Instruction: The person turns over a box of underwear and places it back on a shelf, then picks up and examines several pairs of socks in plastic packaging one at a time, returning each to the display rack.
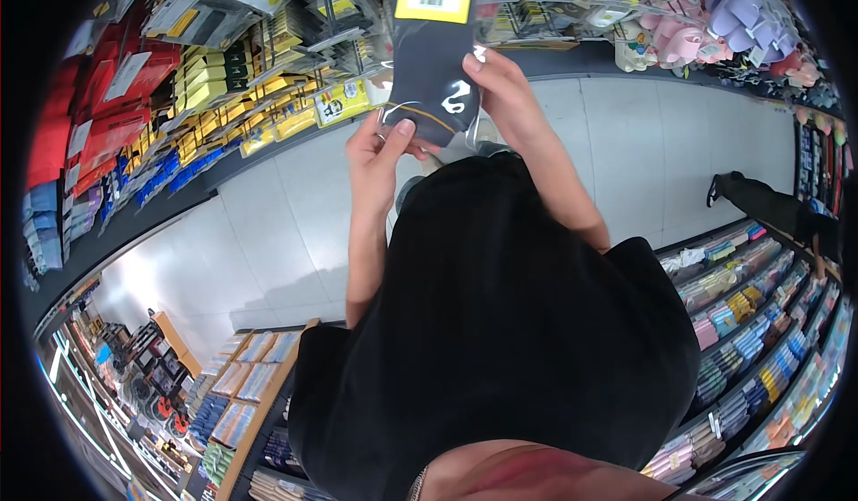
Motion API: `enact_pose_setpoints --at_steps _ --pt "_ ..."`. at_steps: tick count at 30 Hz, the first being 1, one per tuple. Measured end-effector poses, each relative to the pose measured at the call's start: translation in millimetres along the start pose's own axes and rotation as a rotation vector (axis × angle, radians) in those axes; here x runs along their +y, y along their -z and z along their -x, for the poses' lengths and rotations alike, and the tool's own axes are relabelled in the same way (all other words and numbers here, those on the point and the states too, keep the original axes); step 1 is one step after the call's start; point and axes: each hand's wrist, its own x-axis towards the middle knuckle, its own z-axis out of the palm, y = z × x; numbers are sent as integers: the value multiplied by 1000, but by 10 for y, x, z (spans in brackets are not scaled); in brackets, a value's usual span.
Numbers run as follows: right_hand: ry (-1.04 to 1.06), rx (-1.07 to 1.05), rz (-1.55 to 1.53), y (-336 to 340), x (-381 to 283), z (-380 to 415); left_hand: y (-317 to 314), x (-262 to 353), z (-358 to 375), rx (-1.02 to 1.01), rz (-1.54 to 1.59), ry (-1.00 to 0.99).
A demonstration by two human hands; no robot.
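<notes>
A clear plastic packet of dark grey socks [433, 67], with a yellow label at its top and an orange line near its bottom, is held up in front of the shelf. My left hand [382, 141] grips its lower left corner, the thumb lying on the front. On the packet's right edge is my right hand [503, 85], with thumb and finger closed on the plastic. Behind the label hang other packaged goods, close to the packet's top.
Red packets [112, 99] and yellow packets [210, 81] hang at upper left. Plush slippers [746, 18] hang at upper right. Folded goods [742, 358] fill shelves at lower right. Another person [769, 202] stands at the far right. A wooden shelf [259, 412] stands at lower left.
</notes>
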Motion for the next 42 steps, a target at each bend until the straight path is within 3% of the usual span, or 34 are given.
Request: enact_pose_setpoints --at_steps 3,5,7,16,35,42 --pt "54 -206 255 88 69 32 67 13 -14 52 -9 -85" --pt "67 -220 234 32 94 97 94 10 -20 99 -7 -160" --pt "-32 -270 348 105 161 142 120 -4 -11 114 -24 -171" --pt "115 -140 369 117 261 288 120 -47 60 96 -70 -198" --pt "92 -163 591 117 133 369 200 -52 49 -81 138 -160" --pt "97 -205 652 96 110 336 226 -112 84 -34 175 -203"
